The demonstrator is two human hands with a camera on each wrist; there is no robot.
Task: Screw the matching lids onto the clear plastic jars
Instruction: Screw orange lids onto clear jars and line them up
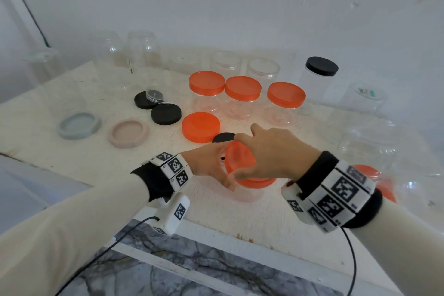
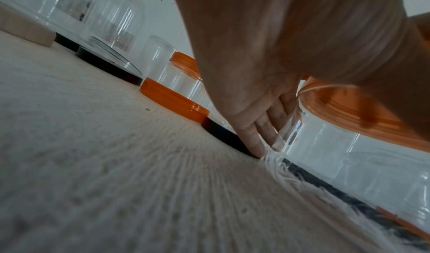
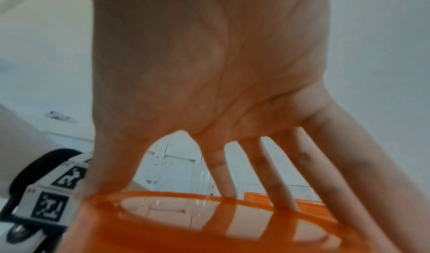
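Note:
A clear plastic jar (image 1: 247,196) stands on the white table near its front edge, with an orange lid (image 1: 240,158) on top. My left hand (image 1: 209,163) holds the jar from the left, thumb at the front. In the left wrist view its fingers (image 2: 256,128) lie along the jar's wall (image 2: 325,155), down to the table. My right hand (image 1: 271,151) comes from above and grips the orange lid (image 3: 209,225) by its rim, fingers (image 3: 279,179) spread over the far edge. The jar's mouth and thread are hidden.
Behind stand three jars capped in orange (image 1: 243,87) and one capped in black (image 1: 321,66). A loose orange lid (image 1: 200,126), black lids (image 1: 165,113), a grey lid (image 1: 79,125) and a beige lid (image 1: 127,133) lie left. Open clear jars (image 1: 370,142) crowd the right and back.

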